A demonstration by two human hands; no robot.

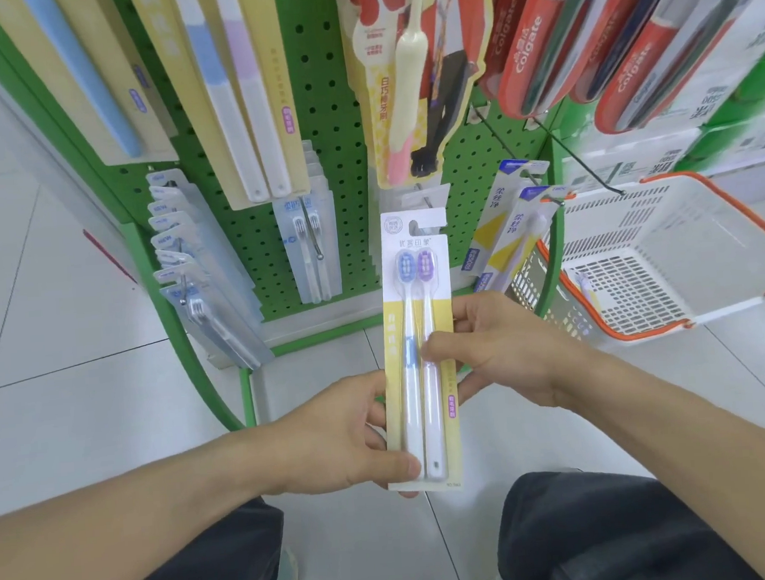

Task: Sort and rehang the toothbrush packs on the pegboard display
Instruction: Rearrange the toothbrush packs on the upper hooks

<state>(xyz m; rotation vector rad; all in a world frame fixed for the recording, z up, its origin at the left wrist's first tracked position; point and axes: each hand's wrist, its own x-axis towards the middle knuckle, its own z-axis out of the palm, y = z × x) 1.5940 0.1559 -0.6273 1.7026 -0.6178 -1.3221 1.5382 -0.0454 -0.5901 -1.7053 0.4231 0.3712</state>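
We hold a pack [420, 332] upright before the pegboard [337, 125], left hand [350, 437] at its bottom, right hand [498, 354] at its middle; a basket [667, 251] sits on the floor, right of the board.

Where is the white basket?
In the head view, the white basket with orange trim sits on the floor at the right, beside the green pegboard.

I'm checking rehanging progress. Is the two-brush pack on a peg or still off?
Off. Both hands, left and right, hold the pack in front of the pegboard; no hook passes through its hang hole.
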